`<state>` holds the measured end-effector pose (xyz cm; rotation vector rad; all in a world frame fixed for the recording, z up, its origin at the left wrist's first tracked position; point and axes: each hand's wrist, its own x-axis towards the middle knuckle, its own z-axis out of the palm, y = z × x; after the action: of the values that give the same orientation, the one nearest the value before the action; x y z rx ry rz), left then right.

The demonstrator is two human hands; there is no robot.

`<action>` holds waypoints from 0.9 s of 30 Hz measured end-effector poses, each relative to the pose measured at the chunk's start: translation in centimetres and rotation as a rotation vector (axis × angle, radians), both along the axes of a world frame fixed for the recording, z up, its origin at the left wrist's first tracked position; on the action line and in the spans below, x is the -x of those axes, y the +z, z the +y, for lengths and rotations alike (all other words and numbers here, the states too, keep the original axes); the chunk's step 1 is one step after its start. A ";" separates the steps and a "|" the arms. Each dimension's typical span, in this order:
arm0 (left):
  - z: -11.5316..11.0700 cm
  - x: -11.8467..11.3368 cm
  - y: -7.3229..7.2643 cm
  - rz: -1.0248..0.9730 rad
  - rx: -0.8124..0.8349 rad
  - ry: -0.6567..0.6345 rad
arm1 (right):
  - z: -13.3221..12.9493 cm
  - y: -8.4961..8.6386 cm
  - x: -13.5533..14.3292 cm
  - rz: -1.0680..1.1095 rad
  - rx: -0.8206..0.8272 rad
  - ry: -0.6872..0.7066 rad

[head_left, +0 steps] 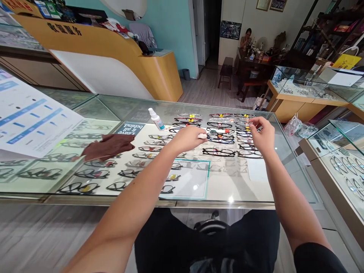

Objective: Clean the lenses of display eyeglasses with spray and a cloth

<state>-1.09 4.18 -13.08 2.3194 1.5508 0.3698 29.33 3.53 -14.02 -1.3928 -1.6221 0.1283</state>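
My left hand (189, 139) is closed above the glass counter, with a small white piece (202, 135) showing at its fingertips. Whatever else it holds is hidden. Just beyond it is a white stick-like thing with a red-orange end (226, 131), over a row of eyeglasses (220, 140). My right hand (264, 132) hovers at the right-hand column of eyeglasses (249, 154). Its thumb and forefinger are bent, with a small gap between the tips, near a yellow sticker. A white spray bottle (157, 120) stands tilted in view left of my left hand.
On the glass counter (227, 189) lie a brown cloth (108, 147) and a white sheet with a teal border (193, 182). A printed white board (31, 117) stands at the left. More display cases (341, 151) are on the right. A person (247, 40) sits at the back table.
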 end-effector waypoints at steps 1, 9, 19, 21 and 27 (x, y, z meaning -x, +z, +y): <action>-0.1 0.2 0.3 -0.063 0.025 0.012 | 0.0 0.1 -0.2 0.013 -0.017 -0.012; -1.0 0.0 1.9 -0.612 0.127 0.208 | 0.0 0.3 -0.4 0.141 -0.027 -0.017; -2.0 -3.5 0.9 -1.131 0.162 0.213 | -1.9 0.4 3.2 0.270 0.067 0.211; -2.4 -4.0 0.7 -1.109 0.198 0.211 | -2.3 0.5 4.0 0.328 0.072 0.279; -3.0 -4.6 0.5 -1.001 0.227 0.200 | -2.9 0.7 5.1 0.584 0.160 0.402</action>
<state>3.55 1.20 -12.57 1.3999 1.1847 1.1181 24.27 0.58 -13.36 -0.9925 -1.3831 0.8371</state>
